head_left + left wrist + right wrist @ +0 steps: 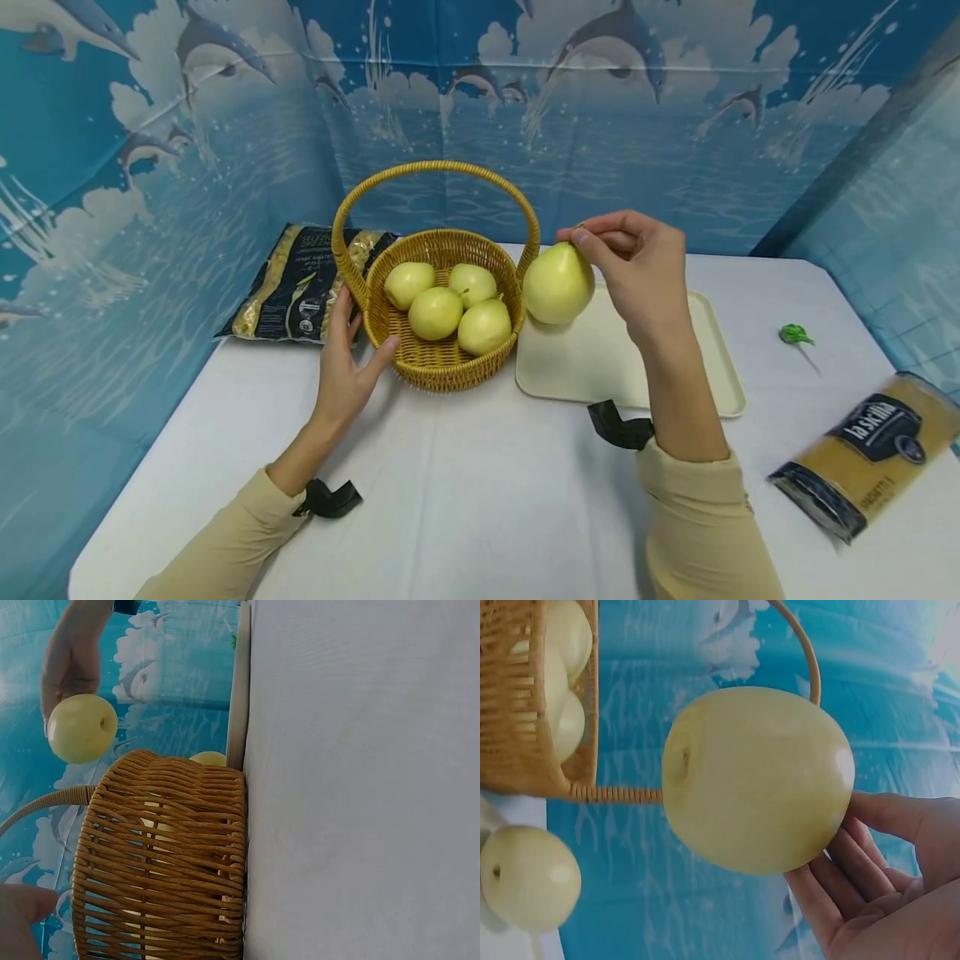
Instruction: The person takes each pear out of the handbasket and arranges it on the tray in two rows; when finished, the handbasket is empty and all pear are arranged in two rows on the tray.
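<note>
My right hand (637,267) pinches a pale yellow-green pear (557,287) near its stem end, raised beside the basket's right rim. In the right wrist view this pear (757,780) fills the middle, its dimpled end facing left. The woven basket (442,379) stands upright with its arched handle up, and several pears (435,313) lie inside. At the basket's left side is my left hand (345,367), fingers extended along the outside and thumb near the front rim; its contact is partly hidden. Another pear (531,877) sits outside the basket in the right wrist view.
A cream tray (622,367) lies right of the basket. Behind the basket's left is a dark pasta bag (300,283). Further right are a small green item (795,334) and a spaghetti packet (873,454). A dolphin-print curtain (480,125) hangs behind the white table (480,500).
</note>
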`<state>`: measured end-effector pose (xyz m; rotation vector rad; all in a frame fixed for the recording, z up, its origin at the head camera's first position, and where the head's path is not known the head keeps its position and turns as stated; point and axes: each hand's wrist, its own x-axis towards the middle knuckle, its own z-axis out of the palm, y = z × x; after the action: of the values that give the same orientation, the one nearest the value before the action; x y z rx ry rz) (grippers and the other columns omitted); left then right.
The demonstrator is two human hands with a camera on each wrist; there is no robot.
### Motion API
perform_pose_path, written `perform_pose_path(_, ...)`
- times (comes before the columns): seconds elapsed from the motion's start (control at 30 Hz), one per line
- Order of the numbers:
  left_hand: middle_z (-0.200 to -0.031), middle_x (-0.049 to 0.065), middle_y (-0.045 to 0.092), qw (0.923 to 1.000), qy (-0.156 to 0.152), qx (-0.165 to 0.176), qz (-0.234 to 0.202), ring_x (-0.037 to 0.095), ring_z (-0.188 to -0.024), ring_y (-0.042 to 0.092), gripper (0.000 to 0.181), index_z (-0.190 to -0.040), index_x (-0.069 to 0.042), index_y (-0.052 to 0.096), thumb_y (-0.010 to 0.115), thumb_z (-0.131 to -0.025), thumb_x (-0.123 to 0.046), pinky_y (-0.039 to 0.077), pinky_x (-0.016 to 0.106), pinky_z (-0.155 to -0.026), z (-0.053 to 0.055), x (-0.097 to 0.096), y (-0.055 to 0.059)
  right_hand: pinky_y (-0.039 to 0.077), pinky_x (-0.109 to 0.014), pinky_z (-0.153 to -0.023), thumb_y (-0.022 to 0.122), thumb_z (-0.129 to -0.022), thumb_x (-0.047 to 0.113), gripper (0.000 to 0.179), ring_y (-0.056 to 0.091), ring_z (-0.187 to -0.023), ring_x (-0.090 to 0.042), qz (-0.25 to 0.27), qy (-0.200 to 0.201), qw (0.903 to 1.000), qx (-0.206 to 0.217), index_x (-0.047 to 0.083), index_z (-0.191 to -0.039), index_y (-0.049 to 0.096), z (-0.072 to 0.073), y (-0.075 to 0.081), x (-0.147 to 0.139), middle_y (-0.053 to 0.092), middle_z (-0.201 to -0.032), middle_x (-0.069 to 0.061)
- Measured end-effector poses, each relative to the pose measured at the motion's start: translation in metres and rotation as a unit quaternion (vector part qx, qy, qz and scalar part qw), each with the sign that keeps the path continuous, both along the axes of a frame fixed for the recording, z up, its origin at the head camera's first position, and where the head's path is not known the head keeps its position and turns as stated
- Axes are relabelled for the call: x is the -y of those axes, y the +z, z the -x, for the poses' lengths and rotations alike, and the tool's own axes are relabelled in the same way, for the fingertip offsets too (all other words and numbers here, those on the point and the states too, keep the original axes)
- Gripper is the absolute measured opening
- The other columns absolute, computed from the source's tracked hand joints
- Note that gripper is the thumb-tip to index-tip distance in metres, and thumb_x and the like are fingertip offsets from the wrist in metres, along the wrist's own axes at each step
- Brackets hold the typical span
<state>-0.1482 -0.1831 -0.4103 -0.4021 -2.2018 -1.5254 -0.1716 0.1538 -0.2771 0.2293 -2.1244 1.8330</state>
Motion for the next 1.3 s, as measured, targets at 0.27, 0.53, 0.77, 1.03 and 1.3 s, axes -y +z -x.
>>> perform_pose_path(0.27,-0.177,-0.003,0.014,0.9999,0.005,-0.001,0.012,0.015,-0.163,0.016,0.095,-0.171,-0.021,0.011,0.072,-0.098,-0.015,0.028,0.046,-0.132,0.008,0.007,-0.012,0.058,-0.021,-0.096,0.073,-0.101,0.020,0.023,0.075,-0.104,-0.009,-0.015,-0.064,0.9965,0.052,0.002,-0.115,0.073,0.019,-0.015,-0.031,0.082,-0.102,0.004)
perform_pose_path(0.53,-0.176,-0.002,0.015,0.9999,0.005,0.001,0.010,0.016,-0.163,0.017,0.094,-0.171,-0.020,0.012,0.071,-0.098,-0.014,0.028,0.048,-0.131,0.008,0.008,-0.012,0.057,-0.032,-0.108,0.067,-0.105,0.027,0.029,0.072,-0.112,-0.007,-0.036,-0.111,0.9844,0.132,0.005,-0.123,0.068,0.037,-0.041,-0.059,0.080,-0.097,0.013)
perform_pose_path(0.77,-0.177,0.002,0.015,0.9999,0.007,0.007,0.003,0.017,-0.163,0.016,0.096,-0.171,-0.015,0.012,0.072,-0.096,-0.010,0.027,0.047,-0.132,0.003,0.009,-0.008,0.058,-0.031,-0.105,0.064,-0.106,0.021,0.024,0.076,-0.102,-0.007,-0.048,-0.132,0.9717,0.190,0.003,-0.122,0.069,0.052,-0.072,-0.064,0.080,-0.089,0.012)
perform_pose_path(1.03,-0.176,-0.003,0.015,0.9999,0.007,0.004,0.011,0.014,-0.163,0.017,0.095,-0.171,-0.021,0.012,0.072,-0.098,-0.014,0.028,0.046,-0.132,0.005,0.010,-0.009,0.062,-0.025,-0.095,0.065,-0.106,0.021,0.024,0.075,-0.090,-0.003,-0.111,-0.207,0.9565,0.173,0.004,-0.121,0.073,0.058,-0.086,-0.071,0.081,-0.108,-0.005)
perform_pose_path(1.3,-0.176,-0.003,0.016,1.0000,0.001,-0.001,0.006,0.015,-0.163,0.017,0.092,-0.171,-0.020,0.014,0.070,-0.098,-0.013,0.027,0.049,-0.132,0.007,0.008,-0.010,0.057,-0.014,-0.081,0.069,-0.103,0.028,0.031,0.068,-0.082,0.006,-0.090,-0.223,0.9571,0.162,0.005,-0.122,0.076,0.061,-0.101,-0.078,0.079,-0.092,0.009)
